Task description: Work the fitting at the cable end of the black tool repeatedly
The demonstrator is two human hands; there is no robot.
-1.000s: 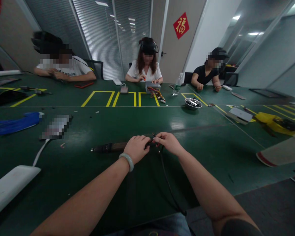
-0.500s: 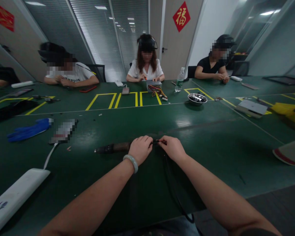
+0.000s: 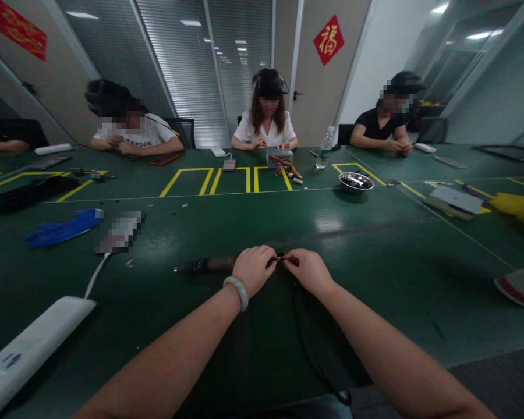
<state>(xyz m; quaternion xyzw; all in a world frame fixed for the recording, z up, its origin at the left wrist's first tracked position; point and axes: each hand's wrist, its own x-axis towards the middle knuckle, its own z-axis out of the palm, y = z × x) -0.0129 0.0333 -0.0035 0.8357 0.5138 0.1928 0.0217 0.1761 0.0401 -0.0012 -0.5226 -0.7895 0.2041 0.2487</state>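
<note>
My left hand (image 3: 255, 269), with a pale bangle on its wrist, is closed with its fingertips pinched together. Facing it, my right hand (image 3: 308, 271) is closed in a pinch too. Between the two sets of fingertips shows a small, dark, partly shiny piece (image 3: 280, 258), too small to name. A dark, slim power tool (image 3: 209, 266) like an electric screwdriver lies on the table, its metal tip to the left. Its rear end is hidden behind my left hand. From near my right hand a black cord (image 3: 308, 337) runs down over the table's near edge.
A white power strip (image 3: 48, 331) lies at left, with a blue glove (image 3: 63, 228) and a blurred phone-like device (image 3: 121, 231) beyond it. Further off are a metal bowl (image 3: 356, 181), a water bottle (image 3: 325, 149) and bundled wires (image 3: 288, 169). Several people sit across the table.
The view has shifted slightly, so the scene sits a little further right and mostly lower. My hands have drawn closer together at the fingertips; both stay pinched.
</note>
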